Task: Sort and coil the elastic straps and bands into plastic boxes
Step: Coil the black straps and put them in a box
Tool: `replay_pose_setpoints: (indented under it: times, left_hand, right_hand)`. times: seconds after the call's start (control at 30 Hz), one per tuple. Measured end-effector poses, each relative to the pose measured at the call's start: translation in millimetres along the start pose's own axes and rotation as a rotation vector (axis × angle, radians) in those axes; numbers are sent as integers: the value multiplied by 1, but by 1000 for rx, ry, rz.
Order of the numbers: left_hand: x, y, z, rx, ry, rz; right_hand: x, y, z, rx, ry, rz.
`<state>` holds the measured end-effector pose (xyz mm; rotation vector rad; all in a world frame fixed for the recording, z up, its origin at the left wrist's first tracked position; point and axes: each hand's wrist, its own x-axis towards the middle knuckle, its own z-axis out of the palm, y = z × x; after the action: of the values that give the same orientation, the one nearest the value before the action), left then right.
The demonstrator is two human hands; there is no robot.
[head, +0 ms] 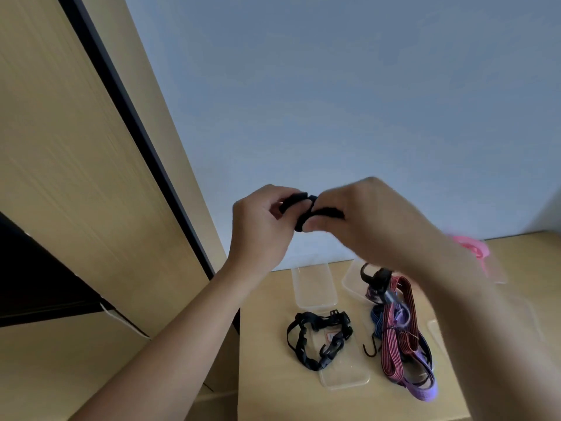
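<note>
Black band (303, 205) sits mid-frame, pinched from both sides: left hand (258, 223) and right hand (370, 220) curl onto it, close together, above the table (273, 390). Lower right, a buckled strap (315, 338) lies partly over a clear box (346, 379), beside striped cords (397, 335).

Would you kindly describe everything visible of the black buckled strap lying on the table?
The black strap lies slack in a loose, tangled loop on the wooden table, one side resting over a clear plastic box. It looks like narrow woven webbing with several black plastic buckles. No hand touches it.
</note>
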<state>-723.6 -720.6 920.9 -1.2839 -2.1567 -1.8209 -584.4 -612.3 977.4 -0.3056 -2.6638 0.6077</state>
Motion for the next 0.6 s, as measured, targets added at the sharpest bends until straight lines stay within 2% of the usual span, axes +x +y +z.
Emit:
replay_pose_setpoints:
  times: [0.13, 0.27, 0.5, 0.6]
  left_hand:
    - [-10, 3, -5, 19, -120, 118]
    - [-21, 10, -10, -45, -247, 112]
    - [-32, 28, -12, -202, -268, 57]
    - [-33, 30, -10, -335, -210, -12]
  right_hand:
    - [15, 11, -23, 288, -52, -12]
    - [26, 21, -26, 540, -62, -90]
    - [35, 39, 7, 1194, -301, -94]
    - [29, 34, 44, 1378, -306, -34]
